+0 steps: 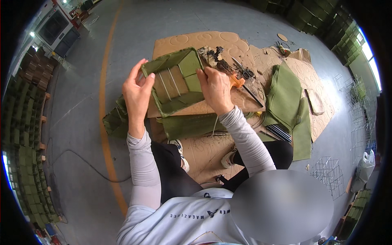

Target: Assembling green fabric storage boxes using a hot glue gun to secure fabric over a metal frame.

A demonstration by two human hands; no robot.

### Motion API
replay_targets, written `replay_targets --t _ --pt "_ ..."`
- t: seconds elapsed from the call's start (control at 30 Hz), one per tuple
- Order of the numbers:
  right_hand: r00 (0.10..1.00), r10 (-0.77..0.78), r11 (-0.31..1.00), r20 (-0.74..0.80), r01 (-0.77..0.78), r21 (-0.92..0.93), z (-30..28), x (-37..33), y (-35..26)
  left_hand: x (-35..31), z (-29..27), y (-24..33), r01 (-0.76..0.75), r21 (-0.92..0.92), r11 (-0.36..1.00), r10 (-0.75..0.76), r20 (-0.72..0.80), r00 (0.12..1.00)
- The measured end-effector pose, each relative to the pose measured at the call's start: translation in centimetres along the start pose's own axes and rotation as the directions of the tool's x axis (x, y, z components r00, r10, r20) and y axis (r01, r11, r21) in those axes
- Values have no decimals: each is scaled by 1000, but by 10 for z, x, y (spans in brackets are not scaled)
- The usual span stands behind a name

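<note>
Step in hand: we judge that we are dressing an open box of green fabric over a wire frame (176,79), working the cloth around its rim while both hands steady it above the floor.
Box position: held up in front of us between the two hands, open side tilted toward us, with thin pale wires showing across its inner floor; it hangs over a flat sheet of brown cardboard embossed with circles (212,45).
Left hand (138,90): raised at the box's left wall, thumb pressed on the rim, fingers long and only loosely curled behind the cloth, so more a brace than a clamp.
Right hand (215,87): knuckles toward us, fingers folded down over the right rim and pinching the green fabric there.
Arms: both forearms in pale grey sleeves rise from the lower edge, elbows bent, wrists drawn in toward each other.
Next move, as we judge it: the rim wants an even pull along the wire, so the left thumb should hold firm while the right fingers shift along the edge.
Nearby: orange-handled scissors (243,77) lie just beside the right hand; a stack of folded green fabric pieces (286,96) rests farther right; bare wire cube frames (330,169) stand well apart at lower right.
</note>
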State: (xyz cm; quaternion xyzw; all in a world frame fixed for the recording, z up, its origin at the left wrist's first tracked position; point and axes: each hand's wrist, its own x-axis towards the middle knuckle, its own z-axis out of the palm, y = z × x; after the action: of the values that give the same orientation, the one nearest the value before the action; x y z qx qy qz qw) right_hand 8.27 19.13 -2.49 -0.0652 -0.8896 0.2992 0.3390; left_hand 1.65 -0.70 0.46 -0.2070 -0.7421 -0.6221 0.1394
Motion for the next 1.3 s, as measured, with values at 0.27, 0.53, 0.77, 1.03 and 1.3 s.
replay_targets --t 0.27,0.53,0.77,1.03,1.3 --pt "975 179 961 131 -202 191 26 -42 4 2 2 -6 -148 198 969 138 60 989" --pt "866 288 840 409 -434 326 25 -59 1 3 15 -4 -308 388 869 310 60 949" --pt "934 227 700 275 -353 621 49 -72 12 -6 17 18 -531 649 544 732 -58 679" --pt "588 347 -69 731 -761 645 103 -97 3 -35 71 -37 -312 561 767 203 249 947" --pt "591 254 -140 765 -760 634 140 -131 43 -33 126 -102 21 304 952 -91 217 972"
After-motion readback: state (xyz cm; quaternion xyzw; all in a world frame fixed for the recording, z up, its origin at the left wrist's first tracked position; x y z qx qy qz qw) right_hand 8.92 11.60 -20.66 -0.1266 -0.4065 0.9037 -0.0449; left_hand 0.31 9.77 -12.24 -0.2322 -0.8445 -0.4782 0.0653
